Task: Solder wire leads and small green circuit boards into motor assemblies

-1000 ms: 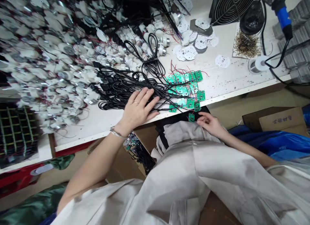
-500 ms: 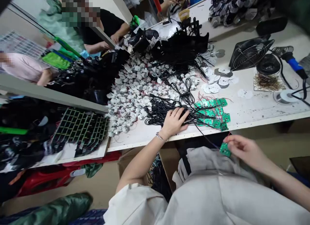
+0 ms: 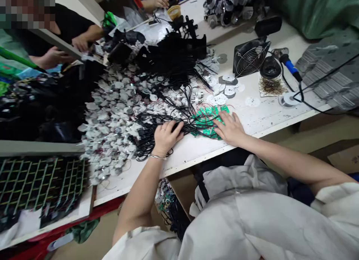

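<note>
Left hand (image 3: 166,136) is palm down on a tangle of black cables (image 3: 144,148), fingers slightly curled, no pinch that I can see. Right hand (image 3: 230,128) sits spread, fingertips on a heap of green circuit boards (image 3: 209,121), which lies at 3 o'clock from the left hand on a white workbench (image 3: 252,118). That hand and the wires hide part of the heap, so can't count boards. Cables run roughly 9-to-3 into it.

Bright, even light covers the table (image 3: 269,118), with soft shadows by the left hand (image 3: 166,136) and right hand (image 3: 230,127); the wide lens bends the edges, and one corner is pixelated.
</note>
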`<control>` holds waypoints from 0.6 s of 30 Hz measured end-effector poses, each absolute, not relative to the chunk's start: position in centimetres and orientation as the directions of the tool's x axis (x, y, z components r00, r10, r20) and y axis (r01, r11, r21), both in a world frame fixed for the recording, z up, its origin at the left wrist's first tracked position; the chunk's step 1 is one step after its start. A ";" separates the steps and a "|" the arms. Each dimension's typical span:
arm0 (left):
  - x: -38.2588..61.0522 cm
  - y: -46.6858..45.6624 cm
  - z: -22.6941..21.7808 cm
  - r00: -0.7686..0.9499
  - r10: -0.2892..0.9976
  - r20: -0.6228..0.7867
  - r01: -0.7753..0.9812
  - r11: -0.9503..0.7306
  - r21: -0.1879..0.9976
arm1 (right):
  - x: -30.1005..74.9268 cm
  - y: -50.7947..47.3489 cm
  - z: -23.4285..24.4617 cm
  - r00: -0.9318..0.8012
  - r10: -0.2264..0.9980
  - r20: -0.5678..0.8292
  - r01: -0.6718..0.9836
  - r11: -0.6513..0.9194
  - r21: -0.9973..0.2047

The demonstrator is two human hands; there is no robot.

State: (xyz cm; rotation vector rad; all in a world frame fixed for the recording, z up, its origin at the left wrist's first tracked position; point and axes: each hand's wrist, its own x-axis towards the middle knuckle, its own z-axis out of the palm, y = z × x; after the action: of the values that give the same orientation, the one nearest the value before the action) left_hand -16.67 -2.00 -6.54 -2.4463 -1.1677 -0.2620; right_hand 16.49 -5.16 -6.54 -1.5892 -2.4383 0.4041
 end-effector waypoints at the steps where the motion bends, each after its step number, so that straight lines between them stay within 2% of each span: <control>1: -17.5 -0.9 -6.5 0.616 0.722 0.316 0.788 -0.553 -0.271 | 15.7 -4.5 -6.4 -0.390 0.921 0.007 0.861 0.367 -0.353; 5: -20.1 2.3 -6.0 0.549 0.811 0.203 0.834 -0.514 -0.202 | 12.7 -2.7 -6.4 -0.358 0.934 0.007 0.853 0.330 -0.405; 8: -20.5 3.0 -5.8 0.521 0.833 0.184 0.852 -0.495 -0.170 | 12.7 -2.2 -6.1 -0.368 0.930 0.019 0.826 0.336 -0.453; 14: -18.0 0.3 -3.4 0.486 0.874 0.000 0.855 -0.475 -0.207 | 19.7 3.0 -4.9 -0.265 0.945 0.190 0.747 0.326 -0.580; 16: -16.8 -1.1 -2.2 0.463 0.886 -0.021 0.868 -0.458 -0.192 | 21.5 5.5 -5.3 -0.196 0.970 0.141 0.793 0.241 -0.559; 18: -15.1 -2.6 -1.4 0.434 0.900 0.022 0.892 -0.427 -0.148 | 22.4 6.9 -5.9 -0.214 0.975 0.061 0.840 0.215 -0.498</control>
State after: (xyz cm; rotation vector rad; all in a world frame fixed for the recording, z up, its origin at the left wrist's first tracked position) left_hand -15.07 -2.56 -1.40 -2.5417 -1.5988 0.0914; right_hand 22.40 6.90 -5.86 -1.6885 -2.1344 0.5155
